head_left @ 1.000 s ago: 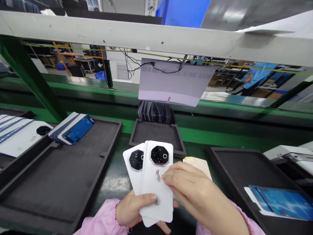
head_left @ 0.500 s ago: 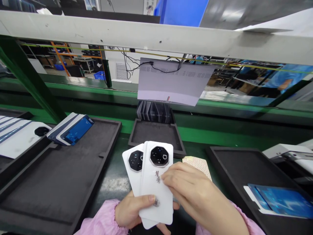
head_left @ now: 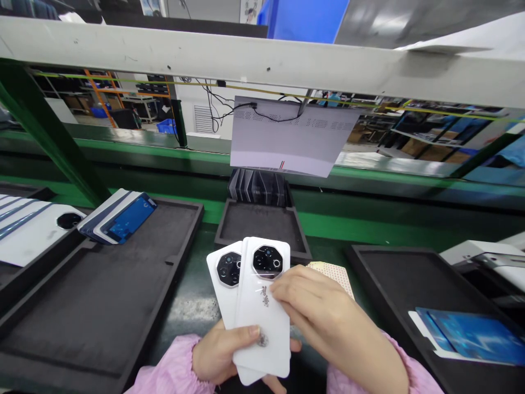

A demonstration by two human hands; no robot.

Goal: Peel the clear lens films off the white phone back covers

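My left hand [head_left: 217,353] grips two white phones fanned out, backs facing me, each with a black octagonal camera module. The front phone [head_left: 262,312] overlaps the rear phone [head_left: 223,284]. My right hand [head_left: 324,317] rests on the front phone's right edge, its fingertips pinched just below the camera, on the printed mark. Both wrists wear pink sleeves.
A large black foam tray [head_left: 94,295] lies at left with a small stack of phones [head_left: 118,216] at its far corner. More white phones [head_left: 28,232] sit further left. A small black tray [head_left: 262,224] is ahead, another black tray [head_left: 410,284] at right holds a blue-screened phone [head_left: 471,334].
My right hand's fingertips have crept slightly up the front phone toward the camera. The left hand and both phones stay put.
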